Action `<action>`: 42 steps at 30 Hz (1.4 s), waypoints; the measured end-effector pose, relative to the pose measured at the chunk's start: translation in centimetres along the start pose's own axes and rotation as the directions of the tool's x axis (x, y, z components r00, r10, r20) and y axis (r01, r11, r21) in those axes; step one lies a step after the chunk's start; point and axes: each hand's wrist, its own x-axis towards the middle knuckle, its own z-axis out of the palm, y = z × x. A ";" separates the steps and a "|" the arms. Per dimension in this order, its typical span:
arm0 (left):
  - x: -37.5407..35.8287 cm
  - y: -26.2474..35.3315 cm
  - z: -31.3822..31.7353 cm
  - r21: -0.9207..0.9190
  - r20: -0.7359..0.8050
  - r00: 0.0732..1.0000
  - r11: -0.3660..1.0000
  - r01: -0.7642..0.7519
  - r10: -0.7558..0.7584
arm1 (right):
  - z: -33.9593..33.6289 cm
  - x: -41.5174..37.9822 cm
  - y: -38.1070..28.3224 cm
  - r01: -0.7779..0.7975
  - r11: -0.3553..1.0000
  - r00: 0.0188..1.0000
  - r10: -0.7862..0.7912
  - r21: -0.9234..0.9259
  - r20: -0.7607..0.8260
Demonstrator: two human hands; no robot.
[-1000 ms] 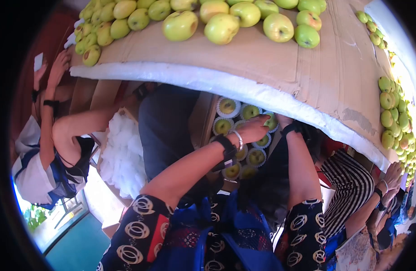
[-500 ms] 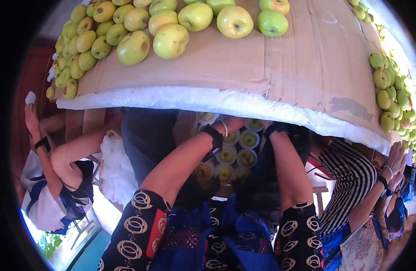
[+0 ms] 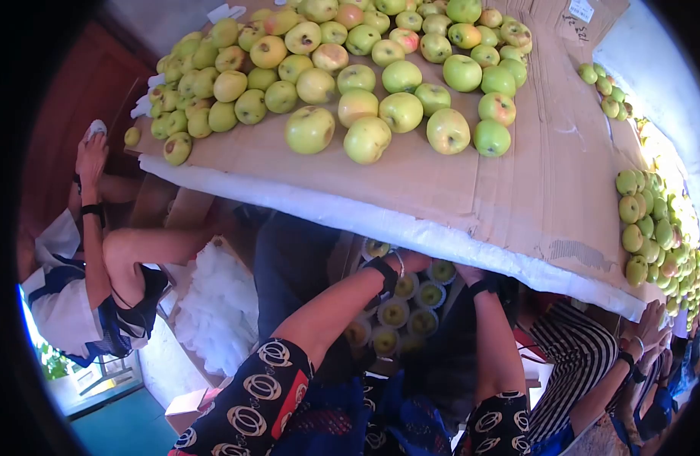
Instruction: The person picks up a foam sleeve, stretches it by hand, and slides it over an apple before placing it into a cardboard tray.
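Both of my arms reach down under the padded white table edge (image 3: 380, 220). My left hand (image 3: 414, 261) is partly covered by that edge, above apples in white foam nets (image 3: 393, 313) packed in rows below the table. On the far side of these apples from my left wrist, my right hand (image 3: 469, 273) is also mostly hidden under the edge. The fingers of both hands are out of sight, so what they hold, if anything, does not show. Loose yellow-green apples (image 3: 449, 131) lie on the cardboard tabletop (image 3: 547, 175) above.
At left, a person's hand (image 3: 92, 156) holds a small white-covered item. White foam nets (image 3: 217, 304) fill a box beside my left leg. To the right, another person's hands (image 3: 648, 330) meet the table edge near more apples (image 3: 654, 220).
My view has shifted upward and tilted, so more of the apples on the tabletop show. Both hands stay under the table edge. The person at left still holds the white-covered item.
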 end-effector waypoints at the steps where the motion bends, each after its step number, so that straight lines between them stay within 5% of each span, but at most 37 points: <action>1: -0.2 0.4 -0.6 -0.002 -0.002 1.000 1.000 -0.001 0.001 | -0.2 -0.2 -0.5 0.021 1.000 0.999 -0.020 0.005 -0.048; 2: -0.8 0.4 -1.6 -0.082 0.277 0.949 0.981 0.177 -0.148 | -0.1 -0.3 -1.0 0.182 0.981 0.952 -0.160 0.062 -0.262; 3: -1.2 1.5 -2.8 -0.113 0.550 0.799 0.926 0.360 -0.244 | -1.9 -0.9 -2.7 0.134 0.990 0.984 -0.138 -0.044 -0.115; 4: -1.4 3.6 -4.4 0.002 0.586 0.750 0.926 0.377 -0.307 | -2.3 -2.6 -3.1 0.167 0.984 0.971 -0.175 -0.066 -0.164; 5: -2.9 4.2 -5.6 -0.125 0.566 0.787 0.918 0.377 -0.247 | -2.7 -4.1 -3.6 0.207 0.974 0.951 -0.223 -0.093 -0.214; 8: -8.8 9.2 -11.8 -0.348 0.509 0.826 0.820 0.454 -0.241 | -5.1 -11.6 -9.6 0.047 0.959 0.991 -0.080 0.280 0.106; 10: -13.5 12.6 -15.6 -0.590 0.228 0.900 0.683 0.431 -0.372 | -4.9 -15.5 -12.6 0.133 0.895 0.900 -0.289 0.426 0.327; 12: -18.4 13.4 -19.3 -0.561 -0.198 0.732 0.687 0.461 -0.652 | -3.5 -17.7 -15.1 0.092 0.820 0.730 -0.441 0.564 0.522; 13: -18.6 14.5 -19.5 -0.539 -0.212 0.731 0.701 0.466 -0.649 | -3.3 -18.3 -17.2 0.118 0.816 0.689 -0.477 0.565 0.546; 14: -25.2 10.3 -21.9 -0.415 -0.604 0.529 0.802 0.430 -0.597 | -3.0 -18.5 -19.1 0.143 0.811 0.644 -0.511 0.567 0.569; 15: -28.2 8.5 -22.5 -0.311 -0.731 0.393 0.786 0.535 -0.557 | -2.1 -18.8 -20.8 0.184 0.732 0.622 -0.603 0.656 0.500; 16: -31.3 6.1 -22.9 0.110 -0.755 0.511 0.689 0.717 -0.411 | -1.9 -18.8 -22.6 0.182 0.709 0.583 -0.636 0.682 0.506; 17: -32.9 5.1 -22.2 0.116 -0.756 0.517 0.694 0.710 -0.402 | -0.8 -18.6 -24.0 0.218 0.650 0.559 -0.694 0.728 0.453; 19: -35.6 3.4 -20.6 0.689 -0.517 0.846 0.525 0.501 -0.129 | 0.1 -18.5 -26.3 0.263 0.590 0.529 -0.750 0.763 0.398; 20: -37.2 1.3 -19.8 0.685 -0.523 0.843 0.527 0.503 -0.124 | -0.2 -18.7 -27.2 0.232 0.582 0.528 -0.748 0.780 0.401; 22: -39.3 -1.6 -19.0 0.356 -0.378 0.715 0.620 0.699 -0.588 | 0.4 -19.1 -27.7 0.184 0.559 0.546 -0.742 0.809 0.388; 26: -34.6 2.1 -19.4 0.394 -0.514 0.659 0.532 0.750 -0.549 | 0.7 -19.9 -26.7 0.148 0.630 0.541 -0.697 0.762 0.471; 28: -32.1 4.3 -19.6 0.340 -0.684 0.521 0.408 0.847 -0.511 | 1.8 -20.1 -25.8 0.116 0.606 0.566 -0.692 0.787 0.449; 29: -31.2 5.1 -19.6 0.344 -0.677 0.524 0.407 0.846 -0.517 | 2.4 -20.2 -25.3 0.080 0.582 0.592 -0.681 0.809 0.431; 31: -29.6 6.0 -20.0 0.509 -0.763 0.622 0.429 0.746 -0.177 | 2.9 -20.1 -24.7 0.057 0.567 0.593 -0.681 0.822 0.429; 32: -30.0 4.4 -20.2 0.511 -0.764 0.621 0.426 0.747 -0.172 | 3.8 -20.0 -24.3 -0.032 0.523 0.633 -0.649 0.852 0.422; 34: -31.8 -0.4 -20.8 0.714 -0.661 0.743 0.216 0.666 -0.104 | 4.5 -20.1 -24.2 -0.121 0.469 0.665 -0.616 0.875 0.423; 35: -32.6 -0.7 -21.3 0.713 -0.662 0.742 0.216 0.667 -0.107 | 4.5 -20.1 -24.0 -0.174 0.455 0.669 -0.596 0.873 0.444; 37: -33.1 -0.7 -21.5 0.496 -0.652 0.679 0.487 0.719 -0.337 | 4.6 -20.1 -23.6 -0.227 0.436 0.684 -0.565 0.871 0.461; 42: -32.0 5.1 -22.8 0.431 -0.702 0.636 0.519 0.738 -0.322 | 4.2 -19.9 -23.4 -0.331 0.383 0.691 -0.524 0.862 0.498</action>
